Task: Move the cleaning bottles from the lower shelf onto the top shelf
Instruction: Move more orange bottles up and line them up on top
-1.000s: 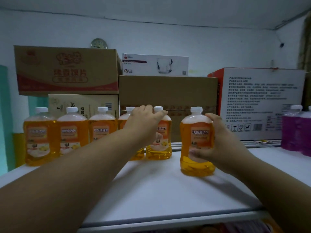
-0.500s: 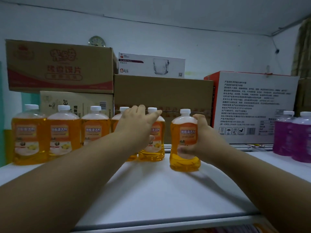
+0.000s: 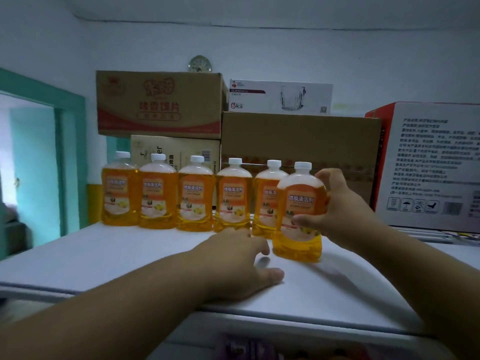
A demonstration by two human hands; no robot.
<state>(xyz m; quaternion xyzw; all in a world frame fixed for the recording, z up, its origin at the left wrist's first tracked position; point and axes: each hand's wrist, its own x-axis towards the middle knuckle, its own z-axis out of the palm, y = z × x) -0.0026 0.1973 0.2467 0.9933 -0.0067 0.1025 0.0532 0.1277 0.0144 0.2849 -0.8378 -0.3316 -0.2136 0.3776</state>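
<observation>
Since a moment ago our left hand (image 3: 242,261) has come off the row of bottles and dropped to the top shelf (image 3: 109,255), where it now lies low with fingers loosely spread and holding nothing. Our right hand (image 3: 340,206) is clamped around the side of the sixth orange bottle (image 3: 300,214), thumb across the lower label, fingers curled behind its shoulder. We see this bottle standing upright on the white shelf, just in front of the row and partly covering the fifth one. To the left of the grip, five more orange bottles (image 3: 194,196) stand upright in a line along the back, nearly touching each other, each with a white cap. Behind the grip sits a plain brown carton (image 3: 298,136), with a white glassware box (image 3: 280,96) on top of it. To the right of the grip stands a white and red box (image 3: 428,165) with printed text.
</observation>
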